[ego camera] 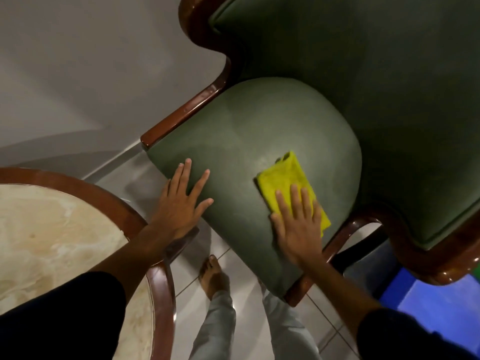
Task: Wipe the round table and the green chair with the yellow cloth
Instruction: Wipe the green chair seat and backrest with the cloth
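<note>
The green chair [249, 131] fills the middle and upper right, with a padded seat, a green backrest and glossy brown wooden arms. A folded yellow cloth [283, 178] lies on the right side of the seat. My right hand [296, 224] presses flat on the cloth's near half, fingers spread over it. My left hand [181, 201] rests flat on the seat's left front edge, fingers apart, holding nothing. The round table [52, 229], with a pale marbled top and a brown wooden rim, sits at the lower left, partly under my left forearm.
A grey wall [91, 61] runs behind the chair at upper left. Light floor tiles [249, 320] lie below, where my bare foot [213, 276] and pale trouser legs stand between table and chair. A blue surface [428, 302] shows at lower right.
</note>
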`<state>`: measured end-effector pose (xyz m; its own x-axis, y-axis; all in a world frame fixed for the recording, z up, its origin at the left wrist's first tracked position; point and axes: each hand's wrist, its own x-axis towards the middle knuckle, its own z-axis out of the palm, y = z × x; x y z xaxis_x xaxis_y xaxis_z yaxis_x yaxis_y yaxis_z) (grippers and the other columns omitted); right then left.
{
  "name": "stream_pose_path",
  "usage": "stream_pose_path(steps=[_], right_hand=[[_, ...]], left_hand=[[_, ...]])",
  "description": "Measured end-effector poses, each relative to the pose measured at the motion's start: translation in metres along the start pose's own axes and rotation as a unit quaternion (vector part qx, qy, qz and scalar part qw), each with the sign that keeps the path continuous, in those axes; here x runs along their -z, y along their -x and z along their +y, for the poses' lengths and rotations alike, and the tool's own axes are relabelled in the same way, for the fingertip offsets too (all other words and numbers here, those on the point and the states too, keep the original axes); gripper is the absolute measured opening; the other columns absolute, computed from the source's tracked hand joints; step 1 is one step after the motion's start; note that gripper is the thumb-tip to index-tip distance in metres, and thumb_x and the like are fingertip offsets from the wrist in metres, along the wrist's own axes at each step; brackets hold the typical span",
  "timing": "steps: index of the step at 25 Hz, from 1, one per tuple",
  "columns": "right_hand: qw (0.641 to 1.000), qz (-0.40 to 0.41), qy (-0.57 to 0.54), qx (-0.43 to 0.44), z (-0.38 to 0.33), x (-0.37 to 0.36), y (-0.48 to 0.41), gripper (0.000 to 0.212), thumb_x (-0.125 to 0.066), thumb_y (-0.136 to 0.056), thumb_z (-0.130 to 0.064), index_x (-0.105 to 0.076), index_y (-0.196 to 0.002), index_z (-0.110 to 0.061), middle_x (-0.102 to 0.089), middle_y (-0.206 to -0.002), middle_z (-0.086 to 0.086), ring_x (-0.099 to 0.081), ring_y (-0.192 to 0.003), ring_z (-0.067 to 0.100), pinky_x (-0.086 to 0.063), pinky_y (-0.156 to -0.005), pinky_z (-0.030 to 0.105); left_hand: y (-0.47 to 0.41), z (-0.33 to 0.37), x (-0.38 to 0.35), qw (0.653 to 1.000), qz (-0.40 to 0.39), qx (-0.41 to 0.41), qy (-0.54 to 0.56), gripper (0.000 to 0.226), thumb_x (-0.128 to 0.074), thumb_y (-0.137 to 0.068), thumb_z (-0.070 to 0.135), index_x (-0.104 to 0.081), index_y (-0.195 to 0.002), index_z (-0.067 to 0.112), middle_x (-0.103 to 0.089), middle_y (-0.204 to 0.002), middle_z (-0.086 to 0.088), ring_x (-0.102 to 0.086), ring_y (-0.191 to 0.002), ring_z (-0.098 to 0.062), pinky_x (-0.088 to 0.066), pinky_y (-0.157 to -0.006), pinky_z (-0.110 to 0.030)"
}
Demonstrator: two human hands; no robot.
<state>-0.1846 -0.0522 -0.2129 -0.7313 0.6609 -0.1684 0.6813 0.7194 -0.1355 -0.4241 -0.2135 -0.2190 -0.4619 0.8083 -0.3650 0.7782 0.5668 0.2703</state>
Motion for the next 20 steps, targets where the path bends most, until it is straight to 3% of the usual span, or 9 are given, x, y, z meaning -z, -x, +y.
stream_pose_path(steps=[3, 5, 8, 10, 12, 14, 16, 18, 20], right_hand=[[0.98, 0.049, -0.028, -0.191, 0.056, 0.02, -0.095, 0.066, -0.018, -0.093, -0.056, -0.027, -0.151, -0.026, -0.019, -0.161, 0.015, -0.013, -0.149, 0.036, -0.014, -0.117, 0.06], [0.973, 0.038, -0.033, -0.227, 0.067, 0.033, -0.153, 0.065, -0.02, -0.094, -0.056, -0.021, -0.153, -0.026, -0.014, -0.163, 0.011, -0.008, -0.149, 0.034, -0.012, -0.117, 0.06], [0.997, -0.021, -0.008, -0.074, 0.006, 0.038, -0.209, 0.061, -0.021, -0.099, -0.054, -0.01, -0.154, -0.03, -0.003, -0.165, 0.002, 0.002, -0.151, 0.028, -0.001, -0.119, 0.058], [0.997, -0.043, 0.013, 0.061, -0.058, 0.026, -0.208, 0.06, -0.02, -0.099, -0.053, -0.009, -0.153, -0.032, -0.002, -0.165, 0.0, 0.003, -0.151, 0.026, -0.001, -0.118, 0.057], [0.98, -0.056, 0.04, 0.188, -0.1, 0.015, -0.172, 0.059, -0.021, -0.099, -0.051, -0.014, -0.153, -0.03, -0.008, -0.164, 0.001, -0.003, -0.151, 0.026, -0.008, -0.117, 0.059], [0.945, -0.073, 0.068, 0.312, -0.1, 0.013, -0.116, 0.059, -0.024, -0.099, -0.051, -0.019, -0.153, -0.029, -0.015, -0.163, 0.003, -0.009, -0.15, 0.028, -0.012, -0.117, 0.058], [0.903, -0.11, 0.069, 0.409, -0.068, 0.017, -0.064, 0.058, -0.025, -0.098, -0.053, -0.021, -0.152, -0.03, -0.014, -0.163, 0.001, -0.007, -0.151, 0.027, -0.008, -0.119, 0.054], [0.916, -0.146, -0.012, 0.374, -0.044, 0.03, -0.027, 0.056, -0.033, -0.096, -0.055, -0.033, -0.147, -0.031, -0.019, -0.163, 0.003, -0.014, -0.15, 0.026, -0.013, -0.119, 0.05], [0.974, -0.115, -0.079, 0.177, -0.036, 0.043, -0.008, 0.056, -0.048, -0.089, -0.053, -0.043, -0.137, -0.025, -0.037, -0.151, 0.008, -0.036, -0.138, 0.031, -0.03, -0.108, 0.045]], left_hand=[[0.0, -0.004, -0.007, 1.0, 0.011, -0.005, 0.007, 0.069, -0.012, -0.089, 0.065, 0.002, -0.15, 0.036, 0.005, -0.162, -0.021, 0.003, -0.149, -0.036, -0.013, -0.118, -0.055], [-0.001, -0.005, -0.01, 1.0, 0.008, -0.007, 0.017, 0.067, -0.01, -0.09, 0.066, 0.008, -0.148, 0.038, 0.007, -0.162, -0.021, 0.006, -0.149, -0.034, -0.011, -0.119, -0.055], [-0.001, -0.002, -0.006, 0.999, -0.013, 0.003, 0.046, 0.071, -0.014, -0.089, 0.064, 0.007, -0.151, 0.035, 0.01, -0.163, -0.016, 0.009, -0.15, -0.03, -0.006, -0.122, -0.054], [0.005, -0.002, 0.004, 0.992, 0.037, 0.044, 0.109, 0.064, -0.026, -0.097, 0.053, -0.008, -0.153, 0.029, -0.003, -0.164, -0.014, -0.007, -0.15, -0.03, -0.012, -0.12, -0.054], [0.013, -0.004, 0.017, 0.975, 0.14, 0.089, 0.15, 0.055, -0.032, -0.1, 0.043, -0.022, -0.151, 0.025, -0.022, -0.16, -0.014, -0.028, -0.144, -0.032, -0.023, -0.114, -0.054], [0.02, -0.007, 0.029, 0.963, 0.219, 0.099, 0.122, 0.052, -0.035, -0.099, 0.039, -0.03, -0.148, 0.021, -0.035, -0.154, -0.014, -0.041, -0.135, -0.033, -0.032, -0.107, -0.054], [0.022, -0.004, 0.038, 0.968, 0.229, 0.058, 0.086, 0.055, -0.04, -0.096, 0.043, -0.032, -0.147, 0.022, -0.04, -0.151, -0.014, -0.046, -0.129, -0.034, -0.037, -0.102, -0.053], [0.022, 0.012, 0.036, 0.986, 0.154, -0.03, 0.059, 0.069, -0.047, -0.087, 0.057, -0.031, -0.147, 0.025, -0.045, -0.147, -0.014, -0.051, -0.123, -0.036, -0.041, -0.096, -0.051], [0.027, 0.034, 0.021, 0.993, 0.079, -0.088, 0.018, 0.086, -0.061, -0.076, 0.062, -0.027, -0.147, 0.027, -0.054, -0.137, -0.012, -0.057, -0.114, -0.036, -0.045, -0.087, -0.048]])
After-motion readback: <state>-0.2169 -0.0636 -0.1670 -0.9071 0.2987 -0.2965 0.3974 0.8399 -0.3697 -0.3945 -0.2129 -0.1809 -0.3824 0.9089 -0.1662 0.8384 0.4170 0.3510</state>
